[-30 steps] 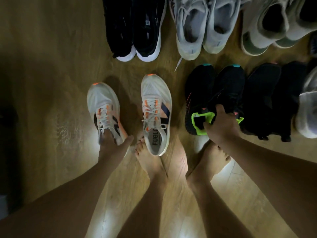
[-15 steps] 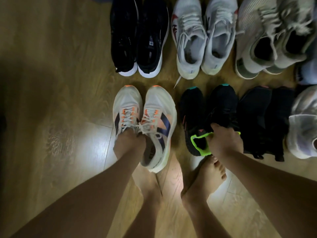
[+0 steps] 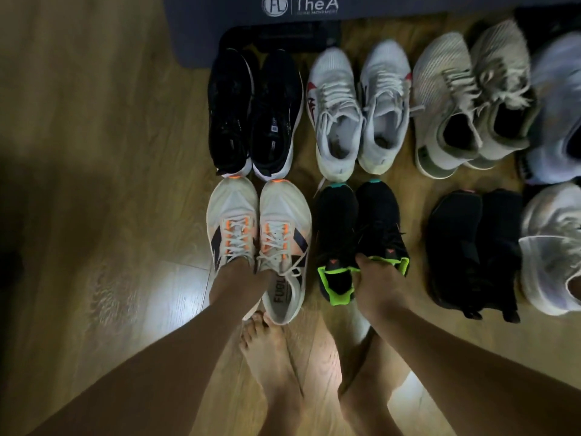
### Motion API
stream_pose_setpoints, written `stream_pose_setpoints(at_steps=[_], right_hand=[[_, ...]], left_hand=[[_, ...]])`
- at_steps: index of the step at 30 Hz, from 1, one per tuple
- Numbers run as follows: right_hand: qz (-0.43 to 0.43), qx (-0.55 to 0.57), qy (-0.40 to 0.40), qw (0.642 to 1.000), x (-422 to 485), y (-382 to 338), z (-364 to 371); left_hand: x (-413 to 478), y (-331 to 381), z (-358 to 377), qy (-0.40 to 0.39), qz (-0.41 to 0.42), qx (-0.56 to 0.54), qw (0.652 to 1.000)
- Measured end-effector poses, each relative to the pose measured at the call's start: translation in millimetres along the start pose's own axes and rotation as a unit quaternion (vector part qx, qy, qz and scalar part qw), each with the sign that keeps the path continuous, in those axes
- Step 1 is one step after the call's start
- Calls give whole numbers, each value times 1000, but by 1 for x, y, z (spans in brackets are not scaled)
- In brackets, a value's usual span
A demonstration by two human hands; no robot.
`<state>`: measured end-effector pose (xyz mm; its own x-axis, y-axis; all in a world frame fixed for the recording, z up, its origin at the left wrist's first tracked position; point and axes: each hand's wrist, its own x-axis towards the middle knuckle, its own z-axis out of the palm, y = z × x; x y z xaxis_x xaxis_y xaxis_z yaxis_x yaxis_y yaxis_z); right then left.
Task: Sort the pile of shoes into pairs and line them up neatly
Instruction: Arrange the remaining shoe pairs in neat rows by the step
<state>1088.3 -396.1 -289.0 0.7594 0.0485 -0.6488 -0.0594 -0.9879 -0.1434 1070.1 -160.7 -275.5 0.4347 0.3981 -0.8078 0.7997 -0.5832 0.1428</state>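
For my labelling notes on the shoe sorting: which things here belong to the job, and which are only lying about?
Job: white-orange pair, in the left hand; black-green pair, in the right hand; black white-soled pair; white pair; beige pair; all-black pair; pale shoes at right.
Lying about: dark mat.

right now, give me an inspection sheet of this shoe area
surface: wood floor, shoes set in two rows.
job's things: back row black-white pair, white pair, beige pair; front row orange pair, green pair, black pair; pale shoes at the right edge, cut off.
clutter: dark object by the mat, unclear.
grippers: left hand grips the orange pair at the heel end; right hand grips the green pair's collars.
cables: nothing seen.
surroundings: mat along the top; bare feet below.
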Motion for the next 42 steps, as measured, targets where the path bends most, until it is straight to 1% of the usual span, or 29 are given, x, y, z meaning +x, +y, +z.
stream_pose_setpoints(at_steps=[1, 3, 4, 6, 8, 9, 10, 11, 12, 13, 14, 15, 16, 17, 18, 19, 20, 21, 22, 23, 25, 27, 30, 31, 34, 36, 37, 39, 42], right_hand=[[-5, 4, 4, 1000, 1, 1, -1], [-8, 26, -8, 1000, 2, 6, -3], [-5, 42, -30, 999, 3, 8, -3], [6, 70, -96, 993, 0, 12, -7], [6, 85, -137, 987, -7, 16, -16], [7, 95, -138, 986, -12, 18, -22], [8, 103, -126, 987, -17, 22, -29], [9, 107, -104, 989, -21, 27, -36], [18, 112, -78, 990, -26, 34, -46], [36, 122, -47, 991, -30, 44, -58], [63, 133, -17, 989, -31, 56, -71], [98, 144, 11, 985, -31, 71, -83], [139, 156, 33, 977, -31, 89, -95], [180, 165, 50, 968, -29, 109, -104], [215, 169, 56, 960, -26, 130, -108], [238, 175, 50, 954, -24, 151, -110], [253, 188, 31, 949, -24, 168, -110], [254, 200, 8, 946, -19, 185, -107], [251, 206, -28, 945, -16, 196, -104], [250, 214, -55, 943, -14, 207, -100], [241, 237, -69, 939, -2, 228, -93], [244, 273, -88, 926, 11, 247, -84], [234, 305, -118, 915, 29, 268, -64], [227, 313, -123, 914, 32, 273, -59], [189, 293, -121, 929, 40, 288, -59], [163, 290, -120, 935, 44, 292, -64], [148, 307, -118, 933, 49, 291, -66], [132, 369, -125, 911, 56, 291, -73], [126, 392, -168, 896, 66, 277, -81]], left_hand=[[1, -2, 0, 6, -9, -9, 1000], [1, -2, -2, 21, -23, 14, 999], [2, 0, -3, 21, -21, 19, 999], [6, -1, -1, -21, -3, -10, 1000], [12, -16, 23, -36, -15, 4, 999], [24, -40, 40, -1, -30, 43, 999], [31, -64, 60, -25, -36, 91, 995], [47, -92, 99, -93, -33, 13, 995], [49, -112, 135, -39, 19, 27, 999], [48, -113, 154, 6, 74, 71, 995], [45, -93, 147, 33, 129, 121, 984], [29, -51, 112, -24, 118, 150, 981], [22, -13, 86, -44, 72, 223, 971], [-15, 35, 66, 1, 73, 237, 969], [-35, 72, 49, 14, 139, 239, 961], [-63, 99, 45, -31, 187, 205, 960], [-82, 123, 47, -49, 217, 180, 958], [-93, 145, 58, -66, 230, 150, 959], [-99, 162, 75, -74, 223, 109, 966], [-102, 175, 95, -87, 207, 95, 970], [-97, 197, 143, -122, 197, 62, 971], [-94, 218, 183, -145, 173, 20, 974], [-82, 238, 230, -195, 89, -51, 976], [-79, 240, 237, -197, 68, -45, 977], [-75, 236, 246, -149, 86, 2, 985], [-75, 233, 240, -85, 113, 34, 989], [-73, 231, 233, -61, 121, 45, 990], [-76, 234, 225, -31, 131, 77, 988], [-69, 234, 209, -52, 126, 86, 987]])
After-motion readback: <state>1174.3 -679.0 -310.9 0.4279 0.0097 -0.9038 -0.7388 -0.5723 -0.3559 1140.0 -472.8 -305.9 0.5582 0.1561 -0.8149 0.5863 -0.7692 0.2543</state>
